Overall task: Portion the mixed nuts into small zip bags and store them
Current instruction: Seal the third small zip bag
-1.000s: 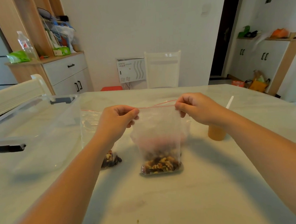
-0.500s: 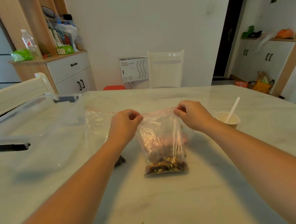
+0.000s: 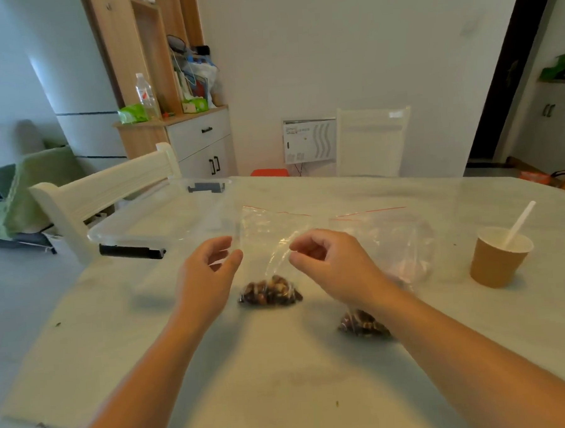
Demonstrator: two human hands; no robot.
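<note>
A small clear zip bag (image 3: 270, 247) with a red seal strip stands on the table between my hands, with mixed nuts (image 3: 269, 293) heaped at its bottom. My left hand (image 3: 209, 273) hovers just left of it with curled fingers apart and nothing in them. My right hand (image 3: 329, 263) is at the bag's right edge, thumb and forefinger apart and close to the plastic. A second zip bag (image 3: 397, 240) stands to the right, partly behind my right forearm, and its nuts (image 3: 362, 324) show beside the arm.
A clear plastic storage box (image 3: 163, 220) with black latches sits on the table's left side. A brown paper cup (image 3: 496, 261) holding a white stick stands at the right. White chairs (image 3: 106, 190) are at the left and far sides of the pale table (image 3: 283, 377).
Both hands have let go of the bag they held by its seal; it now stands at the right. The hands have moved left to the other bag, and the view has swung left.
</note>
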